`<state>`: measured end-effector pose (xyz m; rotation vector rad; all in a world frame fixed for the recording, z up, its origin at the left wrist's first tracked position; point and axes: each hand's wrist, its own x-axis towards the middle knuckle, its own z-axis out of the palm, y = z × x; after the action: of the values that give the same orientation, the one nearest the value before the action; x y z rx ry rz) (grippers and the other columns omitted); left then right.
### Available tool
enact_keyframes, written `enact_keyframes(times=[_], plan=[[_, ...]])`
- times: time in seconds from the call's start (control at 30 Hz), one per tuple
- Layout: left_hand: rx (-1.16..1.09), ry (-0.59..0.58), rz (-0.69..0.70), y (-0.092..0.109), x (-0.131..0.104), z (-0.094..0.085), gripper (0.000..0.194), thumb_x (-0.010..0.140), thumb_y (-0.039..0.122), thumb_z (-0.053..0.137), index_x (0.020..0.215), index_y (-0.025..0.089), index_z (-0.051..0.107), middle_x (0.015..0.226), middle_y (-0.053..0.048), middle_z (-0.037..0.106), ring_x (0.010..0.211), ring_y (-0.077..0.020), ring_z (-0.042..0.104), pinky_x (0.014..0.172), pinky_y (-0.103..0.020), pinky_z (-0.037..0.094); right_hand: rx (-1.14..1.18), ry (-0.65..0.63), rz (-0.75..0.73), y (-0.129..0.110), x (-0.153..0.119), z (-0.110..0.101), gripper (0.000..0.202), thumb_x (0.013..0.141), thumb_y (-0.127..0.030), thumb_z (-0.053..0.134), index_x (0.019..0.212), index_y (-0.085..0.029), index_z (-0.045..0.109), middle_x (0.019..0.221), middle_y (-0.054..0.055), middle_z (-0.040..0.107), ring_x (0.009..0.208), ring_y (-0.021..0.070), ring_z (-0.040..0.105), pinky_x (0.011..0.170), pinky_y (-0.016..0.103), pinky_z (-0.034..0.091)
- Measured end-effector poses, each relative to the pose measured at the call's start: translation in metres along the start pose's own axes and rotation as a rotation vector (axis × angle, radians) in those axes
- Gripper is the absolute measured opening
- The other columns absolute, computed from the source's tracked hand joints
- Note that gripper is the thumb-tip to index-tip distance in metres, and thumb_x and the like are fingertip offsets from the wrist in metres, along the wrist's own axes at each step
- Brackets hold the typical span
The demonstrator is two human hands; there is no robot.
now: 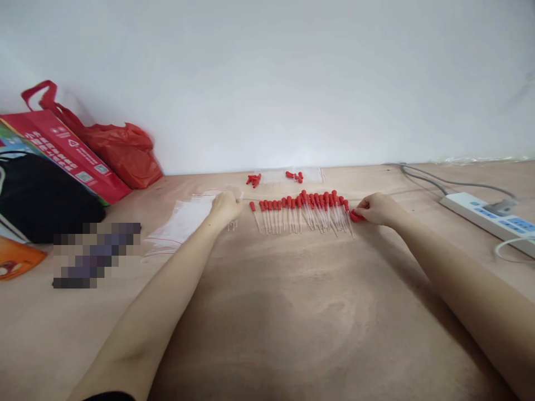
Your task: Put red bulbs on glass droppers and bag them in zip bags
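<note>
Right hand (pixel 376 209): thumb and fingers pinch a red bulb (pixel 356 216). Droppers (pixel 299 203) lie in a row between the two grips, red ends farthest from the person. Left hand (pixel 225 206): curled, with tube tips (pixel 232 225) showing below; whether it grips them cannot be told. Bags (pixel 184 223) lie just left of this hand; loose bulbs (pixel 253 180) lie beyond it, rightward.

A curved black sleeve edge (pixel 109 396) crosses the left arm (pixel 154 312); beyond it, a tiny dark spot (pixel 209 225) shows near the wrist (pixel 214 219). The right forearm (pixel 443 264), left hand (pixel 226 206) and right hand (pixel 378 209) are bare.
</note>
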<state>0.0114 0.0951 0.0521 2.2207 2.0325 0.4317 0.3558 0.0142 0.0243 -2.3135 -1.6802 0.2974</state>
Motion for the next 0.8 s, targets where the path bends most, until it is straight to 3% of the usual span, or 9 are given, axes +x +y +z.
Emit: enact_keyframes(times=[0.1,0.2,0.3,0.47,0.53,0.7,0.8], plan=[[-0.013,0.071,0.093,0.008,-0.012,-0.010,0.017,0.080,0.024,0.043,0.073,0.015,0.056,0.077,-0.011,0.063,0.080,-0.0265,0.059,0.069,-0.034,0.042,0.137,0.003,0.070,-0.004,-0.005,-0.009,0.013,0.068,-0.030,0.056,0.065,-0.018,0.060,0.055,0.004,0.059,0.045,0.0138,0.051,0.045,0.026,0.039],[-0.144,0.076,0.342,0.020,-0.037,-0.003,0.014,0.083,0.021,0.039,0.085,0.015,0.051,0.077,-0.006,0.061,0.071,-0.0191,0.058,0.065,-0.029,0.043,0.344,0.030,0.062,-0.013,-0.011,-0.012,0.014,0.071,-0.032,0.056,0.073,-0.018,0.056,0.061,0.003,0.059,0.042,0.0111,0.048,0.040,0.025,0.037],[-0.254,0.038,0.582,0.028,-0.063,0.016,0.012,0.085,0.021,0.039,0.087,0.016,0.050,0.076,-0.003,0.060,0.068,-0.0161,0.057,0.062,-0.027,0.044,0.572,0.025,-0.121,-0.029,-0.017,-0.003,0.012,0.074,-0.029,0.055,0.077,-0.017,0.053,0.064,0.002,0.055,0.049,0.0101,0.049,0.044,0.023,0.039],[-0.369,0.192,0.872,0.024,-0.084,0.045,0.019,0.088,0.019,0.036,0.097,0.015,0.053,0.090,-0.007,0.062,0.081,-0.0161,0.059,0.073,-0.029,0.045,0.859,-0.031,-0.463,-0.062,-0.039,0.026,0.028,0.076,-0.030,0.052,0.101,-0.018,0.049,0.072,-0.001,0.051,0.057,0.0098,0.050,0.052,0.025,0.042],[-0.336,0.225,0.914,0.020,-0.084,0.050,0.021,0.089,0.020,0.036,0.095,0.015,0.055,0.087,-0.006,0.062,0.079,-0.0163,0.058,0.072,-0.029,0.045,0.963,-0.084,-0.502,-0.072,-0.049,0.037,0.023,0.077,-0.032,0.050,0.096,-0.019,0.051,0.069,-0.001,0.051,0.057,0.0100,0.050,0.055,0.026,0.043],[-0.252,0.236,0.922,0.017,-0.082,0.054,0.022,0.090,0.021,0.035,0.089,0.015,0.056,0.082,-0.005,0.062,0.074,-0.0161,0.057,0.068,-0.029,0.042,1.148,-0.136,-0.420,-0.083,-0.065,0.061,0.021,0.066,-0.032,0.064,0.074,-0.019,0.049,0.065,-0.002,0.056,0.059,0.0106,0.052,0.057,0.026,0.043],[-0.247,0.220,0.926,0.016,-0.080,0.054,0.021,0.090,0.021,0.036,0.090,0.016,0.056,0.083,-0.005,0.062,0.075,-0.0156,0.057,0.068,-0.029,0.040,1.191,-0.147,-0.439,-0.083,-0.067,0.068,0.021,0.063,-0.029,0.065,0.073,-0.020,0.049,0.066,-0.002,0.055,0.060,0.0105,0.052,0.058,0.026,0.043]])
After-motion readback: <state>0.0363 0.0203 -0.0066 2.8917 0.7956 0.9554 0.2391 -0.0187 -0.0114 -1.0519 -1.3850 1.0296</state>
